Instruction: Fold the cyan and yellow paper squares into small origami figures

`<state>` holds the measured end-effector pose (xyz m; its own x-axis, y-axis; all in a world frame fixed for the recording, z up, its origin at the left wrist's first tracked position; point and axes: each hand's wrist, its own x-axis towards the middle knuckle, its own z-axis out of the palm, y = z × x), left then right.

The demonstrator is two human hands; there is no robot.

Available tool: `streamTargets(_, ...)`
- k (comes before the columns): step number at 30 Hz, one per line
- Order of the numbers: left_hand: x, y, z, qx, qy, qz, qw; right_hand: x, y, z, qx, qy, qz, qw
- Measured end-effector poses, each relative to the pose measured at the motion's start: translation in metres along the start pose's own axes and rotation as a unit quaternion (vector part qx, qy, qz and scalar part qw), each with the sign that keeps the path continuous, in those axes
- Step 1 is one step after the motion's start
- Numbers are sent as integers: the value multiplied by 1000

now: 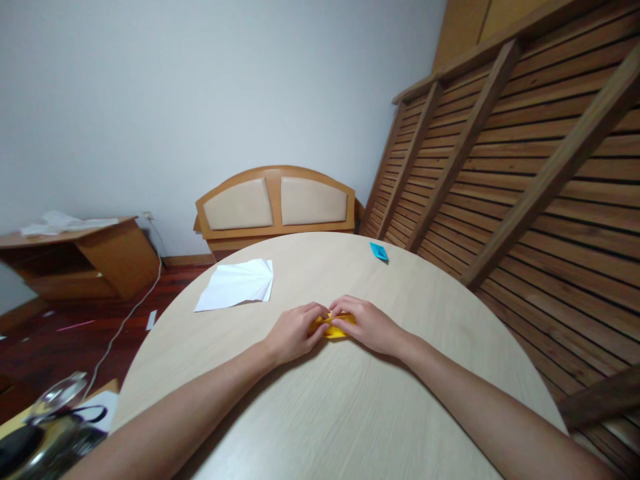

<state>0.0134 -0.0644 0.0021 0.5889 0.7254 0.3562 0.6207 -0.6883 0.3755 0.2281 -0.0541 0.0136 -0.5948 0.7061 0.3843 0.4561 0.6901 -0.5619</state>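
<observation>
A small piece of folded yellow paper [339, 331] lies on the table between my two hands. My left hand [299, 329] grips its left side, fingers curled over the far edge and thumb at the near side. On the right part, my right hand [367, 323] holds it the same way, with thumb and fingers closed on the paper. The fingertips of both hands nearly meet at the middle. My fingers cover much of the paper, so its full shape is hidden.
The round table [320, 413] also bears creased white paper [237, 283] at left and a small folded blue piece [379, 251] at the far right. A slatted wooden frame [500, 153] leans at right. A glass kettle-like vessel [55, 427] stands at lower left.
</observation>
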Motion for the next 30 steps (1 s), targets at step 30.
streamTargets(30, 2, -4, 5, 111, -22, 21, 993, 0, 2, 12, -126, -34, 14, 991)
